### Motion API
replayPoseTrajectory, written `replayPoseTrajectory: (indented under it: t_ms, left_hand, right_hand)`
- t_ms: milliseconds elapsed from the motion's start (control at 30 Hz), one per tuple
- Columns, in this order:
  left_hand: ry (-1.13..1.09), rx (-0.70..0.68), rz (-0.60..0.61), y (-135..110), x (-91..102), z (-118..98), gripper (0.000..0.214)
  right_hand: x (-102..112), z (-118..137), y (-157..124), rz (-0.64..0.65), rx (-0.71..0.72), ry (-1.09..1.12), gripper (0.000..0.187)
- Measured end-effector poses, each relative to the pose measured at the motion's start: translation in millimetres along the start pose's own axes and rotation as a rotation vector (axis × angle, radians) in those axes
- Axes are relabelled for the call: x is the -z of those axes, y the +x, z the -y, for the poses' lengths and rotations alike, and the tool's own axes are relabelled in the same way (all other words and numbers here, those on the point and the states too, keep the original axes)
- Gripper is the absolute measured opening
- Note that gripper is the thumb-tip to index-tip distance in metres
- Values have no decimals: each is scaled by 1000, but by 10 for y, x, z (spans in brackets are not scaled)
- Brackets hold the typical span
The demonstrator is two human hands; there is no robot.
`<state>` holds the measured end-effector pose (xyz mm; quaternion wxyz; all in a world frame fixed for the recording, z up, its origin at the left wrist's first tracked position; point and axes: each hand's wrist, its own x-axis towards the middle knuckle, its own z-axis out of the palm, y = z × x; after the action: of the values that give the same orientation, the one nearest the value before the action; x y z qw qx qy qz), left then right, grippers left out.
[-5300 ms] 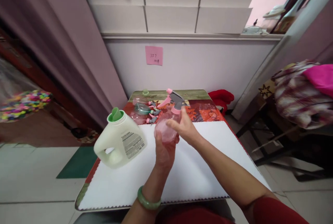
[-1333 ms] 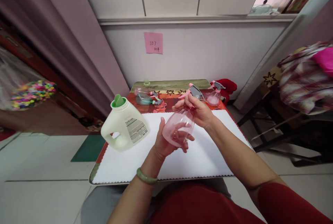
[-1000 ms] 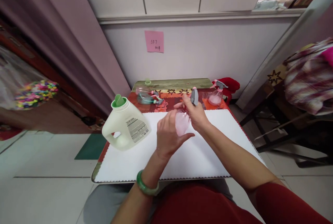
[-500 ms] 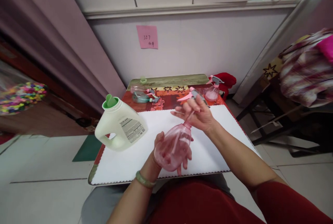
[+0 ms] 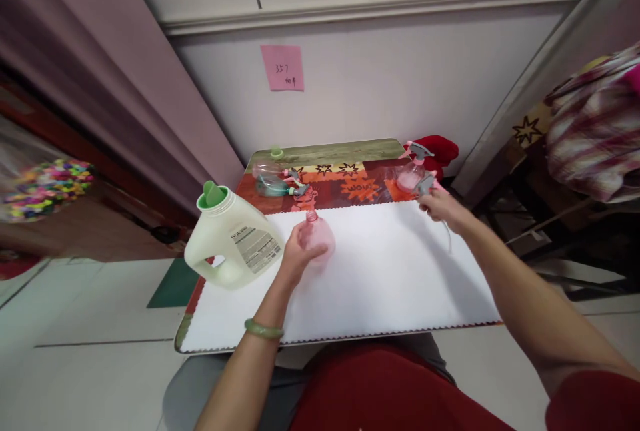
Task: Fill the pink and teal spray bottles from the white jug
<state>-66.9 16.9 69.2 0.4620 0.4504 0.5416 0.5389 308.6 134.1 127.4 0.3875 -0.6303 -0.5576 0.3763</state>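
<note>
My left hand [image 5: 295, 256] is closed round a clear pink spray bottle body [image 5: 317, 236], which stands upright with its neck open on the white mat [image 5: 380, 277], just right of a white detergent jug [image 5: 231, 246] with a green cap. My right hand [image 5: 440, 204] is out at the mat's far right edge, shut on the detached pink and grey trigger sprayer head [image 5: 426, 184], whose thin dip tube [image 5: 447, 234] hangs down past my wrist. Another pink spray bottle [image 5: 411, 171] with its head on stands just beyond my right hand.
At the table's far left lie a teal spray bottle and a clear one [image 5: 273, 177], with loose parts. A pink note [image 5: 281, 67] is stuck on the wall behind. A red object [image 5: 440, 149] sits past the table's far right corner. Cloth-draped furniture [image 5: 590, 124] stands to the right.
The trigger head has come off the pink bottle. My right hand has carried it to the far right, while my left hand has set the bottle body upright on the mat near the jug.
</note>
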Motion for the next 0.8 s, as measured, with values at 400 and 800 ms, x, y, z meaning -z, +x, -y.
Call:
replayPoseTrajectory:
  t_ms: [400, 800]
  left_hand:
    - [241, -144, -182, 540, -600, 278, 74]
    - [317, -214, -75, 530, -507, 323, 112]
  right_hand:
    - [-382, -767, -319, 93, -7, -675, 27]
    - [-475, -783, -543, -154, 146, -675, 59]
